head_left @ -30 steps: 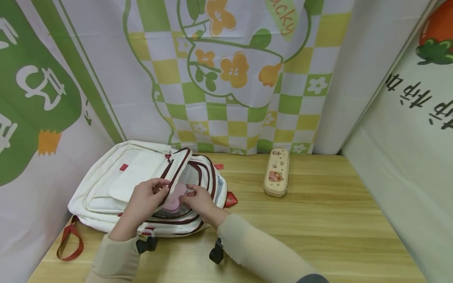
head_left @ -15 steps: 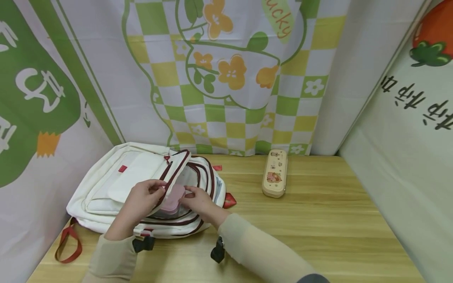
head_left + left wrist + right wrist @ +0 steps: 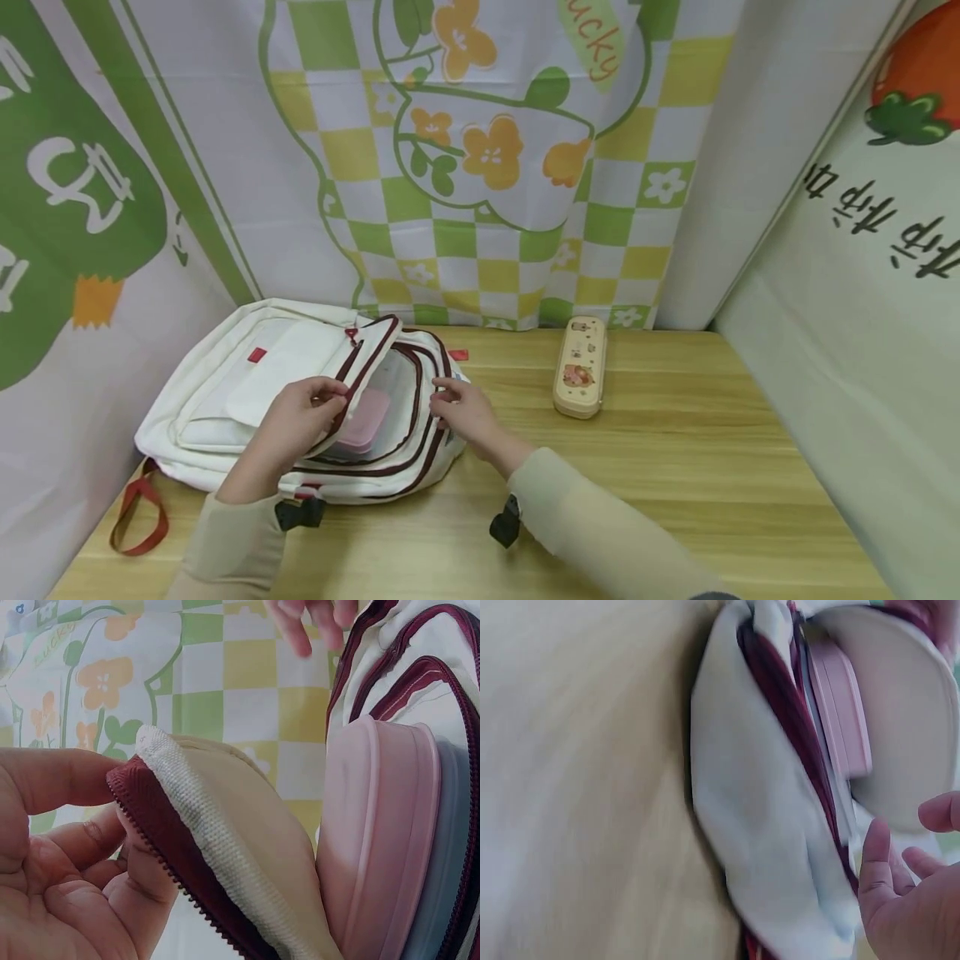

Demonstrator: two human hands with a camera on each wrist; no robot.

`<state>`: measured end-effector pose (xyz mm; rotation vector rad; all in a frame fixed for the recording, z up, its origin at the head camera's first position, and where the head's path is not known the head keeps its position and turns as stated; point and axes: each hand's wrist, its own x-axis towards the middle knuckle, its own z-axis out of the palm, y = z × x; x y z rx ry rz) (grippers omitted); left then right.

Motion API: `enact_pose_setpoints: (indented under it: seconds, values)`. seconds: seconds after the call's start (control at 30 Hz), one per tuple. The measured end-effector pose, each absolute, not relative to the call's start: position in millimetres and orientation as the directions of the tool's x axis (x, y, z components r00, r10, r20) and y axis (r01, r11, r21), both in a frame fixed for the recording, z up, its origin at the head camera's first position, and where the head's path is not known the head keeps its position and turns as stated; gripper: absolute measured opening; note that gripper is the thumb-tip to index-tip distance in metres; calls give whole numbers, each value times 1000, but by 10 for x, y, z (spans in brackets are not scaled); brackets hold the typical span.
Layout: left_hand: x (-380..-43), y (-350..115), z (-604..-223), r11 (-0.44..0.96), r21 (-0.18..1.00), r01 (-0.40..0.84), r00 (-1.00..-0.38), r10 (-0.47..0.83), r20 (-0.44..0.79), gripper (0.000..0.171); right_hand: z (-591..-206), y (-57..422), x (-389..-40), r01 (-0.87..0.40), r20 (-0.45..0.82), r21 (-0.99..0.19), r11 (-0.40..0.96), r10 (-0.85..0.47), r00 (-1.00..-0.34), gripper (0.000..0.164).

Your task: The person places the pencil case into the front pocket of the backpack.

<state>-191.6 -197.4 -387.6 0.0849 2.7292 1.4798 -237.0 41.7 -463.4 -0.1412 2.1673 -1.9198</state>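
A white backpack [image 3: 202,392] with dark red zips lies on the table, its front pocket unzipped. My left hand [image 3: 296,421] pinches the zipped edge of the pocket flap [image 3: 225,832] between thumb and fingers and holds it lifted. Inside the pocket sits a pink lidded box [image 3: 366,419], its rounded side showing in the left wrist view. To the right of the opening, my right hand [image 3: 472,417] hovers by the bag's outer edge with loosely bent fingers and nothing in them. The right wrist view shows this hand's fingers [image 3: 876,855] apart from the pink box.
A cream pencil case [image 3: 581,367] with cartoon prints lies at the back of the wooden table [image 3: 637,483]. A red strap loop [image 3: 141,517] hangs from the bag's left end. Printed curtains [image 3: 480,250] stand behind and at both sides.
My right hand has let go of the pink box in the pocket and moved right, out of the opening. The left hand still holds the flap.
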Motion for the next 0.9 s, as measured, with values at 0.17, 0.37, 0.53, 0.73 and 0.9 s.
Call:
enact_pose_setpoints:
  seconds: [0.17,0.37,0.53,0.73,0.9]
  values:
    - [-1923,-1991,-3869,556,830,34,-998,60,1,17,-4633,717,-2471,118,-144,-983,142,-194,-970,48]
    - [-1931,-2020,-3869,550,835,25,-999,42,2,18,-4601,1038,-2550,137,-160,-978,159,-146,-976,46]
    - [-1941,-2041,-3878,534,845,20,-1000,26,7,19,-4581,1301,-2593,173,-188,-972,160,-87,-978,49]
    - [-1942,-2043,-3884,510,860,9,-1000,27,-5,21,-4539,1649,-2626,203,-208,-958,201,-6,-978,53]
    - [-1906,-2024,-3881,509,861,5,-999,36,-15,21,-4542,1971,-2656,241,-229,-952,186,86,-970,52]
